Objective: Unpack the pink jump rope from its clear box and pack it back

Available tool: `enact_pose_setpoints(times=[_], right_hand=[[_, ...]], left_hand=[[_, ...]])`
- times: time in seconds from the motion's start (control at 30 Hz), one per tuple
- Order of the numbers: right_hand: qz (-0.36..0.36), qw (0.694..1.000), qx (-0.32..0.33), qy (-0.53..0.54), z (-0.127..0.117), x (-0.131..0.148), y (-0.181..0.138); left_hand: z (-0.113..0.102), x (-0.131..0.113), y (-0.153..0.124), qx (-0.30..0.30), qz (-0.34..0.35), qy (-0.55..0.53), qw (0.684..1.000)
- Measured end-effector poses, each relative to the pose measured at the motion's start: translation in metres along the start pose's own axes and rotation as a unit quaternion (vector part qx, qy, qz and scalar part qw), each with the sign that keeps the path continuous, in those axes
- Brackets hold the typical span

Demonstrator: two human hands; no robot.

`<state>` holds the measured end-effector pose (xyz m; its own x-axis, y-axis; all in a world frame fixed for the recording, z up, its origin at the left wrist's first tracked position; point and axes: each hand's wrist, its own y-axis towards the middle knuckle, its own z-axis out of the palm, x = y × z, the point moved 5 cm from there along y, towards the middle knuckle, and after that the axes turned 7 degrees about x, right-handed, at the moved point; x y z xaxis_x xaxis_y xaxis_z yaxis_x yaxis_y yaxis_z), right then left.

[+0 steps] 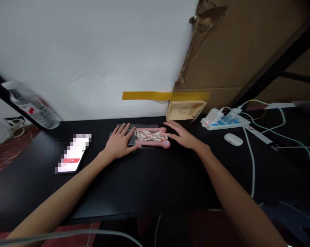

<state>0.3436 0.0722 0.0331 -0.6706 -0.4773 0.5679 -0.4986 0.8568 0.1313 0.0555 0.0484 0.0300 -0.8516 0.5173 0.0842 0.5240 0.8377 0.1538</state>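
On the black table lies a clear flat plastic sheet or case (147, 146), with several small pink-and-white sticks (152, 136) gathered over its right part. Pink strips run along the far and near sides of the sticks; the near pink strip (155, 143) ends in a round tab with a pale label. My left hand (120, 142) rests flat on the left part of the clear plastic, fingers spread. At the right end of the sticks is my right hand (182, 135), fingers stretched out and apart, its fingertips close to or touching the pink piece. Neither hand grips anything.
A phone (75, 154) with a lit screen lies at left, and a clear bottle (33, 108) leans behind it. Against the wall stands a shallow wooden box (185, 109). To the right are a power strip (221, 121) with plugs and cables, and a white earbud-like case (233, 139).
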Motion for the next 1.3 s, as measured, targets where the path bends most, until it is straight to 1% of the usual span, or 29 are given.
enact_pose_setpoints(times=[0.07, 0.13, 0.2, 0.3, 0.4, 0.47, 0.6, 0.8, 0.87, 1.1, 1.2, 1.3], right_hand=[[0.04, 0.997, 0.06, 0.0, -0.009, -0.013, -0.011], [0.084, 0.992, 0.092, -0.002, -0.013, -0.023, -0.019], [0.091, 0.99, 0.109, -0.004, -0.011, -0.025, -0.022], [0.08, 0.99, 0.121, -0.003, -0.003, -0.023, -0.018], [0.09, 0.99, 0.112, 0.004, 0.003, -0.02, -0.014], [0.077, 0.992, 0.096, 0.012, 0.006, -0.017, -0.011], [0.02, 0.997, 0.064, 0.027, 0.009, -0.007, -0.007], [-0.062, 0.996, 0.049, 0.037, 0.016, 0.009, -0.001], [-0.064, 0.996, 0.049, 0.032, 0.017, 0.008, 0.0], [-0.022, 0.999, 0.047, 0.005, 0.014, -0.005, -0.002], [-0.019, 0.998, 0.051, 0.009, 0.017, -0.003, -0.002], [-0.036, 0.998, 0.057, 0.017, 0.02, 0.006, -0.001]], left_hand=[[-0.001, -0.001, 0.0, 0.005, -0.002, 0.012, 1.0], [-0.001, -0.002, -0.001, 0.007, -0.002, 0.019, 1.0], [-0.002, -0.002, -0.001, 0.005, -0.003, 0.021, 1.0], [-0.001, -0.002, -0.001, -0.002, -0.004, 0.021, 1.0], [0.0, -0.002, -0.001, -0.007, -0.002, 0.022, 1.0], [0.001, -0.001, -0.001, -0.01, 0.001, 0.019, 1.0], [0.002, 0.0, -0.002, -0.022, 0.001, 0.006, 1.0], [0.002, 0.001, -0.003, -0.019, 0.004, 0.009, 1.0], [0.002, 0.001, -0.003, -0.018, 0.003, 0.007, 1.0], [0.001, 0.001, -0.003, 0.001, 0.003, 0.023, 1.0], [0.001, 0.001, -0.003, -0.001, 0.001, 0.013, 1.0], [0.001, 0.002, -0.003, -0.005, -0.002, 0.006, 1.0]])
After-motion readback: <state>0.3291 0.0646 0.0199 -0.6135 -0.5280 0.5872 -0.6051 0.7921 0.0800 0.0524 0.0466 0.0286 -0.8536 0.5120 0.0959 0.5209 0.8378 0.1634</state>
